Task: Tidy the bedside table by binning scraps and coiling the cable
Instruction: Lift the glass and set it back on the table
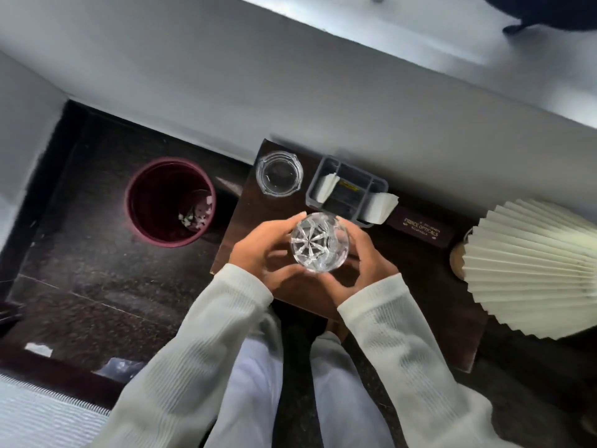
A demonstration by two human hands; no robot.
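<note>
A cut-glass tumbler [319, 242] is held above the dark wooden bedside table [420, 305], between both hands. My left hand [261, 250] wraps its left side and my right hand [365, 266] cups its right and underside. On the floor to the left stands a maroon bin [139, 205] with paper scraps lying in its bottom. No cable shows in this view.
At the table's back sit a clear glass ashtray [279, 173], a grey compartment organiser [347, 189] with folded papers, and a dark spectacle case [420, 229]. A pleated white lamp shade [533, 270] fills the right side. A white scrap [38, 349] lies on the floor.
</note>
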